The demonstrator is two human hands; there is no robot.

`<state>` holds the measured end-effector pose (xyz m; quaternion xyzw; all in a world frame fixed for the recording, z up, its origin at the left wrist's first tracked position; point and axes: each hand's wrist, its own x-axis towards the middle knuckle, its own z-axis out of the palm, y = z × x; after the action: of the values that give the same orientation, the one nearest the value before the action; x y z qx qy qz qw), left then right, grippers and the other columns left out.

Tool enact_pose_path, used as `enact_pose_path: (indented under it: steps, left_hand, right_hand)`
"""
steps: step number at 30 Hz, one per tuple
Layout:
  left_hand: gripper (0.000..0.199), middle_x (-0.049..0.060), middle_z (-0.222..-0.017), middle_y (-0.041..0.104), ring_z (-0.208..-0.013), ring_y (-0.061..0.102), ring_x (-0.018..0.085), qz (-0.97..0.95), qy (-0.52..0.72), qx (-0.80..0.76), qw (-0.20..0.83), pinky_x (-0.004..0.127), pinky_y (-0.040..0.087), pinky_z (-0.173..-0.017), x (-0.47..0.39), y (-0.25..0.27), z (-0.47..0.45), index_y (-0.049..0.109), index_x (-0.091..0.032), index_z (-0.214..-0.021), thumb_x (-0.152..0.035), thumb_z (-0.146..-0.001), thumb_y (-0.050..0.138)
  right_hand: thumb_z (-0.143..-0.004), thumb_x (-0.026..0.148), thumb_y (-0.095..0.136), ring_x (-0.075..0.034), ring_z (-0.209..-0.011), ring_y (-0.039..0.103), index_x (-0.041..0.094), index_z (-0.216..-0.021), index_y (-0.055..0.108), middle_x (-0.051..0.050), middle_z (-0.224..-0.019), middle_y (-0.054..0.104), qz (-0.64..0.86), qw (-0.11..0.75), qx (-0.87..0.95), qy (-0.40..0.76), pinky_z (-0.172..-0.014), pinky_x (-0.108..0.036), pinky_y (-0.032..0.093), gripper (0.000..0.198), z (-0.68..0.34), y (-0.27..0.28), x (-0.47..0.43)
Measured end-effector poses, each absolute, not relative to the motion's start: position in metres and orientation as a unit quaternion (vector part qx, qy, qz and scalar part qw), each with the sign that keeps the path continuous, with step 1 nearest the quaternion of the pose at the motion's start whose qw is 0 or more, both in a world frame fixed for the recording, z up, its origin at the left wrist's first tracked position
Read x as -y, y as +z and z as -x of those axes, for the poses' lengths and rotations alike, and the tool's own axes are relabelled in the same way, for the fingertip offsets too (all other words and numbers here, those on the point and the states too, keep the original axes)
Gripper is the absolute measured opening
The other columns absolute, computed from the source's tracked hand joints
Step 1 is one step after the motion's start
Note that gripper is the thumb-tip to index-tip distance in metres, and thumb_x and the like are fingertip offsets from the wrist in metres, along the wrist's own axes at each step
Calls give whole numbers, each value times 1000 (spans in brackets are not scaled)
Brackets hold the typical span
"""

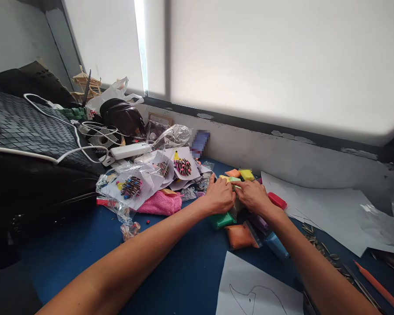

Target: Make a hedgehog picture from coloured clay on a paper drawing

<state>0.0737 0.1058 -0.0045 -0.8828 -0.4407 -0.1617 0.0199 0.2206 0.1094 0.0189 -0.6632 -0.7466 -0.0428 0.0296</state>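
My left hand (220,193) and my right hand (253,197) meet over a cluster of small plastic packets filled with coloured, clay-like material. Both have curled fingers, close together at a small clear packet (238,207) partly hidden between them; its contents are hard to make out. A pale green packet (235,180) shows just behind the fingertips. Around them lie a green packet (222,220), an orange packet (241,236), a purple packet (259,222), a blue packet (277,245), a red packet (277,201) and a yellow packet (247,174).
A paper with a line drawing (256,284) lies at the front. Seed-decorated paper crafts (183,167), a pink cloth (159,204) and a white power strip (131,151) crowd the left. White sheets (328,205), scattered seeds (328,253) and an orange pencil (377,282) are at right.
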Motion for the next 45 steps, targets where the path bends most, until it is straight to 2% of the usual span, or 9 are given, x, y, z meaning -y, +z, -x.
enact_pose_path:
  steps: [7, 12, 16, 21, 24, 27, 38, 45]
  left_hand:
    - [35, 10, -124, 59, -107, 61, 23, 871, -206, 439, -75, 44, 53, -90, -94, 9, -69, 57, -15, -124, -35, -95, 59]
    - [37, 11, -126, 58, -109, 60, 23, 820, -318, 437, -186, 45, 53, -91, -93, 11, -74, 56, -16, -126, -35, -95, 59]
    - [36, 11, -127, 57, -109, 60, 23, 744, -408, 421, -320, 44, 53, -91, -98, 15, -85, 56, -17, -126, -35, -96, 58]
    - [35, 10, -121, 60, -104, 62, 22, 687, -383, 337, -517, 42, 55, -87, -97, 16, -92, 57, -15, -124, -36, -95, 58]
    - [35, 10, -121, 60, -104, 62, 21, 664, -360, 289, -588, 42, 55, -87, -92, 14, -93, 57, -15, -123, -36, -95, 58]
    - [36, 10, -123, 59, -105, 62, 22, 645, -364, 268, -617, 43, 54, -88, -90, 14, -92, 56, -15, -124, -35, -95, 59]
    - [34, 10, -120, 60, -103, 62, 21, 633, -317, 258, -657, 42, 55, -87, -83, 25, -85, 58, -15, -122, -35, -95, 59]
    - [35, 10, -121, 60, -104, 62, 22, 616, -333, 289, -652, 42, 54, -87, -81, 21, -89, 57, -15, -123, -37, -95, 58]
  right_hand:
    - [-94, 38, 58, -20, -104, 63, 21, -124, 59, -8, -126, 61, 640, 153, 751, 49, -88, -42, 53, 35, -230, 17, -98]
    - [-93, 38, 59, -20, -105, 62, 20, -125, 58, -8, -126, 60, 634, 282, 711, 117, -88, -43, 53, 37, -235, 23, -86]
    - [-93, 39, 59, -19, -100, 64, 19, -126, 57, -8, -123, 62, 615, 368, 665, 210, -83, -41, 55, 39, -236, 24, -67]
    - [-94, 39, 58, -20, -101, 64, 19, -125, 57, -8, -123, 62, 596, 439, 612, 277, -85, -42, 54, 38, -235, 23, -35]
    - [-94, 39, 59, -20, -102, 63, 19, -124, 58, -8, -123, 62, 588, 446, 602, 306, -86, -42, 54, 37, -236, 25, -22]
    - [-94, 39, 58, -19, -100, 64, 19, -123, 58, -8, -122, 62, 598, 446, 584, 320, -85, -41, 54, 36, -240, 29, -16]
    - [-93, 39, 60, -20, -100, 64, 18, -121, 59, -7, -120, 63, 603, 399, 588, 362, -85, -42, 54, 36, -252, 25, 2]
    - [-92, 40, 60, -19, -98, 64, 17, -119, 60, -7, -118, 64, 583, 405, 586, 391, -84, -41, 54, 35, -247, 18, 5]
